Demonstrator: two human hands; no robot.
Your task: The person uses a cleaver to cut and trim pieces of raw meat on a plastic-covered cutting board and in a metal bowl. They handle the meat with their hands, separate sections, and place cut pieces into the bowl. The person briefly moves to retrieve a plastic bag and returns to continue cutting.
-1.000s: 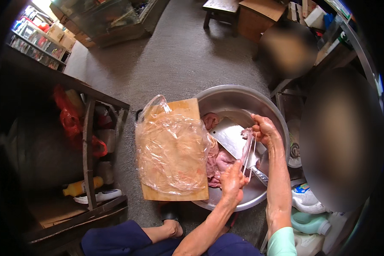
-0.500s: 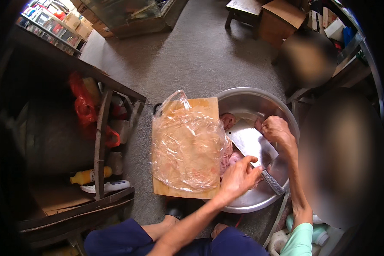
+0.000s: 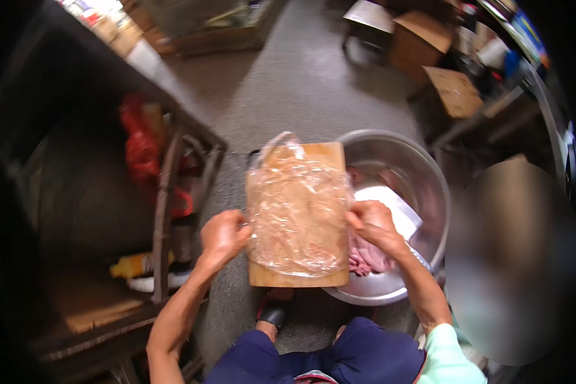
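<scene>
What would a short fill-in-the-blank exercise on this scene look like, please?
The plastic bag lies on ____ of the wooden board.
The left hand is near the plastic bag's ____ edge.
The metal basin is on the wooden board's ____ side.
The meat in the metal basin is ____.
Missing words: top; left; right; pink.

Place: probably a shop, background blurred | glass-sided case (image 3: 201, 25) | cardboard box (image 3: 420, 43) | concrete floor (image 3: 307, 86)

Grey floor (image 3: 301, 77) around a low stool (image 3: 369, 16); glass-sided case (image 3: 217, 29) left of the stool, bright light (image 3: 109, 5) farther left, dark wooden rack (image 3: 164, 217) nearer and left.
</scene>
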